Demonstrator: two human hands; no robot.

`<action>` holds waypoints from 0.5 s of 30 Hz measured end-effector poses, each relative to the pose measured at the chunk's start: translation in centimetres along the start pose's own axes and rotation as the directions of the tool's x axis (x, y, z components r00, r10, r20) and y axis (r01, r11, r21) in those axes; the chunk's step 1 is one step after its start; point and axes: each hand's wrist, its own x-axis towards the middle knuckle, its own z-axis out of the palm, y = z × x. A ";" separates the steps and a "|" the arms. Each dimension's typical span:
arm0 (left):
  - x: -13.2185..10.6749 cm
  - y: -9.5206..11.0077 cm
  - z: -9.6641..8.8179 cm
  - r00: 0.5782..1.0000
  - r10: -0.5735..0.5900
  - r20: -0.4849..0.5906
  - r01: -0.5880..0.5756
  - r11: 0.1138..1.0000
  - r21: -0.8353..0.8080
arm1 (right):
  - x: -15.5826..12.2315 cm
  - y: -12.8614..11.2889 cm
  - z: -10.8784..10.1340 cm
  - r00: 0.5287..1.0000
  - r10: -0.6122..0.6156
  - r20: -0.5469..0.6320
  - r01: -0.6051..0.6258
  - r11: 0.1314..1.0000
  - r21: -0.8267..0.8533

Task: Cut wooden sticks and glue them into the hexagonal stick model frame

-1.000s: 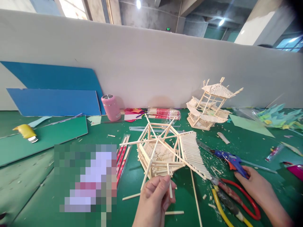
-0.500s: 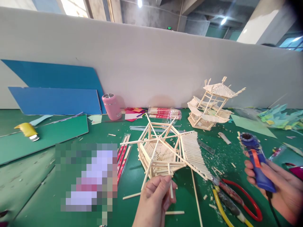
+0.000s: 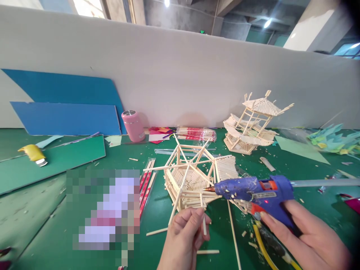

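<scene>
My left hand (image 3: 184, 236) is closed in a pinch on a short wooden stick (image 3: 203, 225), held upright just in front of a hexagonal stick frame (image 3: 191, 176) lying on the green table. My right hand (image 3: 306, 234) grips a blue hot glue gun (image 3: 253, 189), level, its nozzle pointing left and almost touching the frame's front right edge. A slatted roof panel (image 3: 226, 168) is attached to the frame's right side. A clear glue stick (image 3: 323, 182) sticks out of the gun's back.
A finished stick pavilion (image 3: 254, 123) stands at the back right. Pliers with red and yellow handles (image 3: 267, 240) lie under my right hand. Chopstick packets (image 3: 146, 183), a pink cup (image 3: 133, 126), blue boards (image 3: 64, 108), a yellow tool (image 3: 32, 153) and coloured paper (image 3: 332, 138) surround the work.
My right hand picked the glue gun up from the table, swung it round and brought its nozzle to the frame. My left hand kept holding the short stick in place.
</scene>
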 end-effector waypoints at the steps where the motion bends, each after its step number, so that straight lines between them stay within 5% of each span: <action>1: 0.0 0.0 0.0 1.000 0.002 0.002 -0.002 1.000 0.000 | -0.1 0.3 0.0 0.998 -0.027 0.051 0.029 0.999 -0.026; 6: 0.0 0.0 0.0 1.000 -0.001 0.006 0.001 1.000 -0.005 | -0.1 1.2 0.3 0.977 -0.135 0.163 0.157 0.979 -0.132; 15: 0.1 0.0 0.0 1.000 0.006 0.005 -0.006 1.000 0.002 | -0.3 0.8 0.3 0.967 -0.147 0.206 0.181 0.970 -0.159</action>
